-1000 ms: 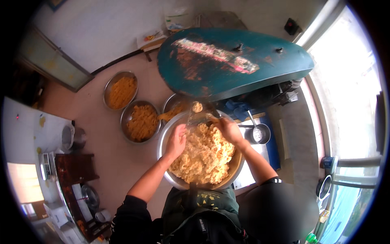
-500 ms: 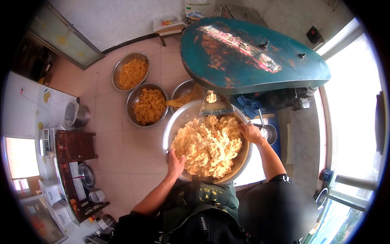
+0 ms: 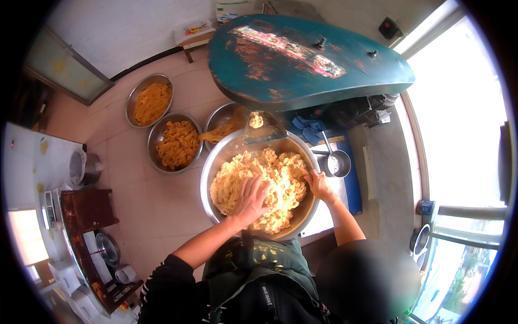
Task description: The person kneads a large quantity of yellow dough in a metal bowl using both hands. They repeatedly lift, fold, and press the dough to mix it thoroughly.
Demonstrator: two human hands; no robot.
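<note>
Now that our left hand has moved from the big steel bowl's rim onto the pale shredded dough, both lie spread, our right hand gripping nothing either.

Both forearms are extended forward from the near edge, bare below dark sleeves. The left hand is laid palm-down with fingers spread, wrist slightly bent. The right hand is set further right, fingers curled downward and partly hidden.
</note>
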